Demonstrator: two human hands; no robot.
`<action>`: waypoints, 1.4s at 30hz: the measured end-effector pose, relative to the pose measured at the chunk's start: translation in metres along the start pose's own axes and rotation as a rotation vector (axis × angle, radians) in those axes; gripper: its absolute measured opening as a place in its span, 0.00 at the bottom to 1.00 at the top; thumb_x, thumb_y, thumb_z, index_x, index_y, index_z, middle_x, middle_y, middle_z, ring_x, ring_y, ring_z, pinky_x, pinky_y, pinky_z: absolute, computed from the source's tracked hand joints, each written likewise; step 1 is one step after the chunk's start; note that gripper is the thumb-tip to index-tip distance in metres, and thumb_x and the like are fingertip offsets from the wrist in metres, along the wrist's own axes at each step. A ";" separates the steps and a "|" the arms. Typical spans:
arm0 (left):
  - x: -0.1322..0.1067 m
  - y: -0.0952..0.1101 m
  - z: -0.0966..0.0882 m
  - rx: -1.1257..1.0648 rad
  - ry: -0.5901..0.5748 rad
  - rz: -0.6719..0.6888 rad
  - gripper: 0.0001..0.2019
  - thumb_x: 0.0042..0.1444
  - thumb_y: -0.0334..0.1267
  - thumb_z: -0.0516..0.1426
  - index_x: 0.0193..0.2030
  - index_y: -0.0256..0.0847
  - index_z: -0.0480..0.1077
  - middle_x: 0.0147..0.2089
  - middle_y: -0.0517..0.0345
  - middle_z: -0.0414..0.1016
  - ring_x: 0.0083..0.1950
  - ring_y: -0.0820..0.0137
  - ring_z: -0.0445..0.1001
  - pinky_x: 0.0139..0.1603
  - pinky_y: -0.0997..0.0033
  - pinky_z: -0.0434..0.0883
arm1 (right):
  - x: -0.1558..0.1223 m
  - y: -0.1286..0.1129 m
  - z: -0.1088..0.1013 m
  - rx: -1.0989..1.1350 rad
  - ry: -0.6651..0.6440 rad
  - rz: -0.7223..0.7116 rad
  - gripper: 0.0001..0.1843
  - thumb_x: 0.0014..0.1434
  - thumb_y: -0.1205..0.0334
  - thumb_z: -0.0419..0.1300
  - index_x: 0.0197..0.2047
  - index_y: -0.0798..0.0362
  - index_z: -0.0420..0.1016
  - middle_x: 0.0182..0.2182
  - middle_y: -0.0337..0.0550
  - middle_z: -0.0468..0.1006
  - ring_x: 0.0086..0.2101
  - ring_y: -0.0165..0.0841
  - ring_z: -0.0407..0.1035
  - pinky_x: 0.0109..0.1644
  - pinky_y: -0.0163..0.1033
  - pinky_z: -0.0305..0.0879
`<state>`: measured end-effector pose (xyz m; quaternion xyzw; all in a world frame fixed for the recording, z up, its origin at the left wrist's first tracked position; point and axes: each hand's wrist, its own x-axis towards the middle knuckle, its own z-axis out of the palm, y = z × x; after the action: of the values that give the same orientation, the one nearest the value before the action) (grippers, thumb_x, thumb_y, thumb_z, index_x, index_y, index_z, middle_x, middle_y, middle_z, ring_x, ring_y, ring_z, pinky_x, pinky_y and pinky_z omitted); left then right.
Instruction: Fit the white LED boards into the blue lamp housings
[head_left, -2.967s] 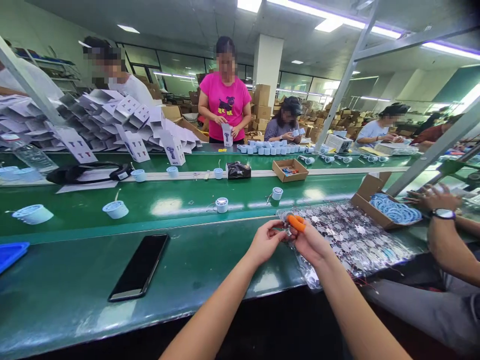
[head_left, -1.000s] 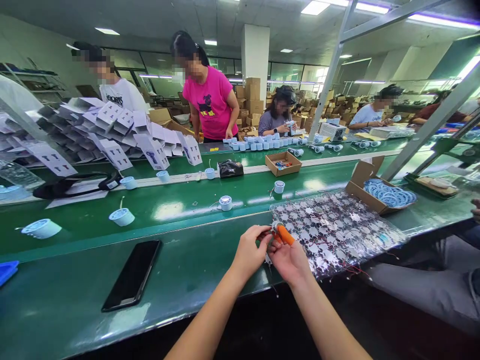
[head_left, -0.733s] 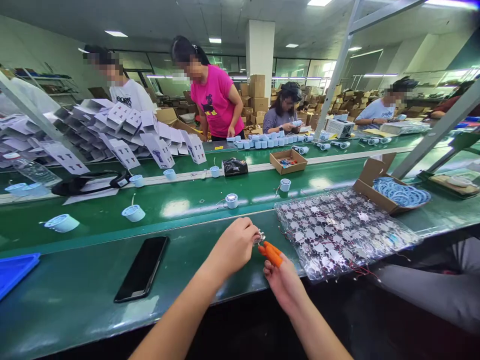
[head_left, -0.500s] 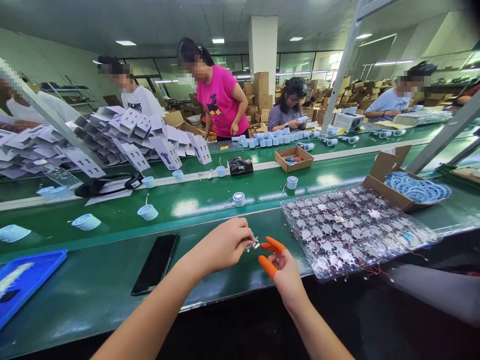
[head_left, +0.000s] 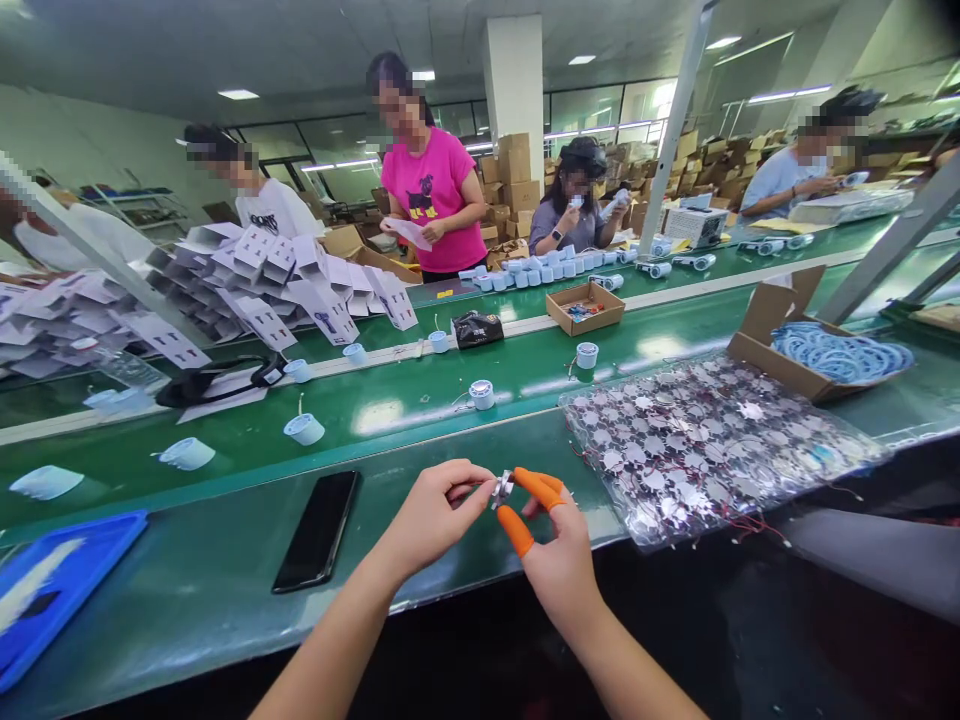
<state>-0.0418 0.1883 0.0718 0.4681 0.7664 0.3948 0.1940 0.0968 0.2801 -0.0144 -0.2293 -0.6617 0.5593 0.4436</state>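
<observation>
While your left hand (head_left: 435, 515) pinches a small star-shaped metal board (head_left: 502, 489) between thumb and fingertips, just above the counter's near edge, your right hand (head_left: 562, 570) stays open beside it. Orange finger cots (head_left: 536, 487) cover two of the right hand's fingers, spread apart, and the upper one sits just beside the board. To the right, a clear plastic bag (head_left: 712, 450) of similar star-shaped boards with thin red wires lies on the counter, near its front edge. Beyond the bag, toward the counter's back edge, stands an open cardboard box (head_left: 772, 345) of blue coiled parts. Left of your hands, a black smartphone (head_left: 316, 530) lies face up, and a blue plastic tray (head_left: 67, 590) sits at the counter's left end. Pale blue cups (head_left: 304, 429) stand on the green conveyor belt (head_left: 390, 415) behind the counter. Across the line, a person in a pink T-shirt (head_left: 431, 185) holds a white card (head_left: 405, 233).
</observation>
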 end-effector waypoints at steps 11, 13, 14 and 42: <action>-0.002 -0.004 0.004 -0.112 -0.028 -0.046 0.11 0.61 0.44 0.60 0.40 0.41 0.82 0.39 0.54 0.81 0.40 0.68 0.79 0.42 0.73 0.76 | 0.034 -0.006 -0.027 -0.222 -0.295 -0.344 0.21 0.64 0.66 0.62 0.59 0.42 0.77 0.49 0.48 0.77 0.49 0.40 0.73 0.56 0.49 0.73; -0.003 -0.006 0.006 -0.123 -0.008 -0.050 0.12 0.61 0.45 0.60 0.41 0.41 0.82 0.39 0.54 0.82 0.40 0.68 0.79 0.42 0.73 0.77 | 0.036 -0.008 -0.027 -0.234 -0.305 -0.334 0.20 0.62 0.66 0.64 0.57 0.44 0.78 0.48 0.48 0.78 0.47 0.39 0.74 0.54 0.48 0.74; -0.004 -0.007 0.008 -0.129 0.008 -0.052 0.12 0.61 0.45 0.61 0.41 0.41 0.82 0.39 0.53 0.82 0.40 0.68 0.79 0.42 0.72 0.77 | 0.036 -0.008 -0.027 -0.233 -0.305 -0.311 0.19 0.61 0.65 0.65 0.56 0.45 0.78 0.47 0.49 0.78 0.46 0.39 0.74 0.52 0.47 0.74; -0.025 -0.020 0.056 -0.166 0.442 0.094 0.09 0.60 0.41 0.62 0.39 0.41 0.82 0.31 0.55 0.78 0.29 0.73 0.76 0.28 0.79 0.75 | 0.025 -0.017 -0.031 -0.089 -0.342 0.259 0.24 0.53 0.53 0.71 0.53 0.50 0.80 0.35 0.42 0.79 0.35 0.34 0.71 0.46 0.45 0.70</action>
<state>-0.0043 0.1853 0.0199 0.3880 0.7327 0.5576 0.0409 0.1137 0.3126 0.0092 -0.2336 -0.7162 0.6128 0.2387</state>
